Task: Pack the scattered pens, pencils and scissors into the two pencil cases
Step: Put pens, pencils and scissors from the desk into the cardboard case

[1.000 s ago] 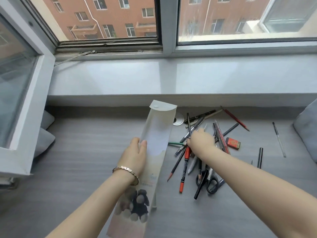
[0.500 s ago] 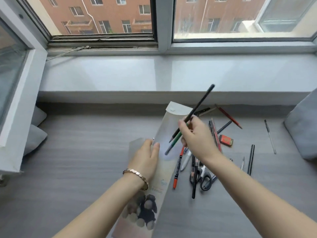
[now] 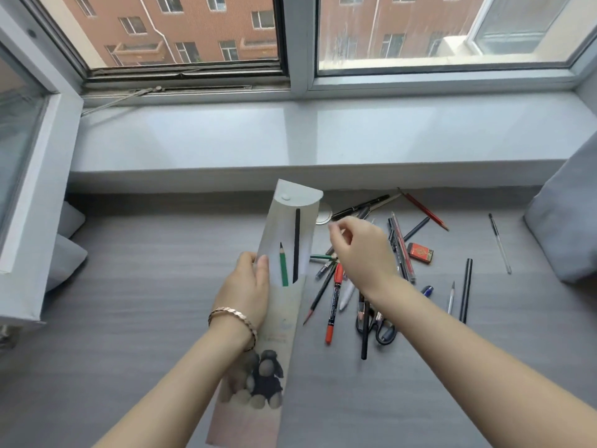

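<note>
Green pencil (image 3: 283, 268), black pen (image 3: 296, 244) in pencil case (image 3: 287, 305).
L hand (image 3: 247, 286) grips it; R hand (image 3: 361, 250) loose, empty. Best keep mouth open.

Bare forearms; rose-gold link bracelet (image 3: 233, 319), left wrist.

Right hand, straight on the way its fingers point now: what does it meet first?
Likely the right edge of the pencil case near its open flap; the right hand points up-left at it. Depth is unclear, so it might pass over.
</note>
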Available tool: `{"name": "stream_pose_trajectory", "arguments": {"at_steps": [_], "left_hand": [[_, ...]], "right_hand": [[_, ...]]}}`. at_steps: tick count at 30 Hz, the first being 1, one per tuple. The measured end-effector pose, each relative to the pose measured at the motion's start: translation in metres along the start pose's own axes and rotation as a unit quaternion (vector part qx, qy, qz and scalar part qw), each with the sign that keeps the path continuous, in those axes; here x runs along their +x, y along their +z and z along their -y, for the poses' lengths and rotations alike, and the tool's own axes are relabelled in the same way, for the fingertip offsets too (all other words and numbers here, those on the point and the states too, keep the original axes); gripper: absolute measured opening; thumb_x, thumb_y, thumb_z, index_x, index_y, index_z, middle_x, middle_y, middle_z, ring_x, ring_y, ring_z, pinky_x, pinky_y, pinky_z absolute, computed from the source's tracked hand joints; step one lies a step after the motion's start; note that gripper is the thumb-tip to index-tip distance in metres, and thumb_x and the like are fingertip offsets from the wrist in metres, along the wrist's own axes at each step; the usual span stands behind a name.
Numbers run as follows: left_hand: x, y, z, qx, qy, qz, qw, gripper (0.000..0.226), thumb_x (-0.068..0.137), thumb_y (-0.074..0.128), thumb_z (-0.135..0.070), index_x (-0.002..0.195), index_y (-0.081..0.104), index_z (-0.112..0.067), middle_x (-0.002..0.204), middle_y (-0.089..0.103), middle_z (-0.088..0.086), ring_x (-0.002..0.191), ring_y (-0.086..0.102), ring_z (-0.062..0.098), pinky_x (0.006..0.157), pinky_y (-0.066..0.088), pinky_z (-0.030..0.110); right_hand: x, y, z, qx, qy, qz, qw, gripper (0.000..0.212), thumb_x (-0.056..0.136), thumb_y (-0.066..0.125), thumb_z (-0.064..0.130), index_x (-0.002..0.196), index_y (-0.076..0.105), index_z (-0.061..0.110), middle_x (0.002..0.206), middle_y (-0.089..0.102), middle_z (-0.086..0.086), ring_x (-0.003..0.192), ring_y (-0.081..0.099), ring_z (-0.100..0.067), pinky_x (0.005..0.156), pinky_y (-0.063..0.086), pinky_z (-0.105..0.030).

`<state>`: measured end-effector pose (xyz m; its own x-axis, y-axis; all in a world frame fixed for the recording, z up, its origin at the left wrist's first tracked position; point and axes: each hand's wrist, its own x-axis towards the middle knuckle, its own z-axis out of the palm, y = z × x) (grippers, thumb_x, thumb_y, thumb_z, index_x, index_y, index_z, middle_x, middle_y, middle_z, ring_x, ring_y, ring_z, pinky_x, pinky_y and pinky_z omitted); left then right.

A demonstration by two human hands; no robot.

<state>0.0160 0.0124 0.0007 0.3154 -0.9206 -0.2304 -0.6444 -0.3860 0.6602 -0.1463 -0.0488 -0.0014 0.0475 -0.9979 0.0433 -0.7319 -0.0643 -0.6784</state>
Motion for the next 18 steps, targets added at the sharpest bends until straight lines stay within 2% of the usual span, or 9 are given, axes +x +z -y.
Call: {"name": "stream_pose_trajectory", "arguments": {"at_steps": [1, 3, 5, 9, 11, 13, 14, 16, 18], "left_hand": [[0.003, -0.003, 0.002, 0.003, -0.008, -0.004, 1.0, 0.024, 0.097, 0.028, -0.034, 0.087, 0.041, -0.016, 0.071, 0.051, 0.0, 0.077, 0.05, 0.028, 0.065, 0.034, 0.032], [0.008, -0.006, 0.006, 0.014, -0.016, -0.004, 1.0, 0.025, 0.097, 0.028, -0.035, 0.09, 0.042, -0.015, 0.079, 0.054, 0.005, 0.081, 0.052, 0.029, 0.067, 0.035, 0.032], [0.009, -0.008, 0.008, 0.02, -0.022, -0.001, 1.0, 0.026, 0.097, 0.028, -0.035, 0.093, 0.043, -0.014, 0.084, 0.054, 0.006, 0.081, 0.051, 0.028, 0.068, 0.035, 0.032], [0.006, -0.008, 0.01, 0.021, -0.03, -0.002, 0.999, 0.032, 0.097, 0.029, -0.034, 0.106, 0.048, -0.011, 0.089, 0.055, 0.005, 0.085, 0.052, 0.026, 0.072, 0.038, 0.033], [0.004, -0.009, 0.014, 0.024, -0.034, -0.001, 0.999, 0.03, 0.097, 0.028, -0.035, 0.103, 0.047, -0.012, 0.087, 0.054, 0.005, 0.083, 0.051, 0.026, 0.071, 0.037, 0.033], [0.003, -0.009, 0.018, 0.024, -0.036, 0.001, 0.999, 0.026, 0.097, 0.028, -0.035, 0.095, 0.044, -0.014, 0.084, 0.055, 0.006, 0.08, 0.051, 0.028, 0.068, 0.037, 0.033], [0.003, -0.009, 0.019, 0.022, -0.036, 0.0, 0.999, 0.024, 0.097, 0.029, -0.035, 0.092, 0.043, -0.015, 0.083, 0.054, 0.007, 0.079, 0.05, 0.028, 0.067, 0.036, 0.033], [0.001, -0.01, 0.021, 0.018, -0.036, -0.001, 0.999, 0.023, 0.097, 0.029, -0.034, 0.09, 0.041, -0.015, 0.082, 0.053, 0.007, 0.078, 0.049, 0.028, 0.066, 0.035, 0.033], [-0.002, -0.01, 0.022, 0.016, -0.036, -0.003, 0.999, 0.023, 0.097, 0.03, -0.033, 0.089, 0.041, -0.015, 0.08, 0.052, 0.006, 0.077, 0.048, 0.028, 0.065, 0.033, 0.033]], "right_hand": [[0.006, 0.01, -0.01, -0.047, 0.01, 0.036, 0.998, 0.023, 0.093, 0.047, 0.02, 0.102, 0.065, 0.008, 0.093, 0.063, -0.007, 0.089, 0.058, -0.023, 0.076, 0.045, -0.033], [0.013, 0.031, -0.027, -0.148, -0.016, 0.154, 0.977, 0.032, 0.093, 0.047, 0.013, 0.124, 0.054, 0.01, 0.125, 0.054, -0.01, 0.116, 0.048, -0.028, 0.094, 0.042, -0.039], [0.014, 0.052, -0.033, -0.22, -0.073, 0.215, 0.949, 0.043, 0.089, 0.046, 0.001, 0.131, 0.046, 0.011, 0.131, 0.05, -0.009, 0.123, 0.04, -0.029, 0.098, 0.037, -0.038], [0.014, 0.066, -0.031, -0.281, -0.111, 0.206, 0.931, 0.039, 0.08, 0.041, -0.011, 0.115, 0.051, 0.004, 0.117, 0.053, -0.015, 0.11, 0.045, -0.031, 0.087, 0.037, -0.036], [0.014, 0.063, -0.028, -0.272, -0.127, 0.214, 0.93, 0.036, 0.081, 0.039, -0.011, 0.112, 0.05, 0.002, 0.114, 0.051, -0.018, 0.104, 0.049, -0.032, 0.079, 0.036, -0.037], [0.009, 0.056, -0.024, -0.241, -0.118, 0.233, 0.935, 0.03, 0.085, 0.037, -0.005, 0.113, 0.047, 0.002, 0.113, 0.053, -0.019, 0.099, 0.053, -0.034, 0.071, 0.033, -0.035], [0.004, 0.052, -0.024, -0.247, -0.121, 0.259, 0.926, 0.027, 0.087, 0.036, 0.0, 0.113, 0.045, 0.003, 0.11, 0.056, -0.018, 0.095, 0.055, -0.035, 0.069, 0.034, -0.035], [-0.01, 0.046, -0.026, -0.3, -0.156, 0.327, 0.883, 0.026, 0.087, 0.039, 0.005, 0.113, 0.043, 0.006, 0.093, 0.061, -0.014, 0.08, 0.056, -0.034, 0.061, 0.035, -0.032], [-0.023, 0.044, -0.031, -0.365, -0.205, 0.361, 0.833, 0.029, 0.084, 0.042, 0.002, 0.112, 0.042, 0.008, 0.065, 0.047, -0.006, 0.057, 0.044, -0.028, 0.048, 0.028, -0.029]]}}
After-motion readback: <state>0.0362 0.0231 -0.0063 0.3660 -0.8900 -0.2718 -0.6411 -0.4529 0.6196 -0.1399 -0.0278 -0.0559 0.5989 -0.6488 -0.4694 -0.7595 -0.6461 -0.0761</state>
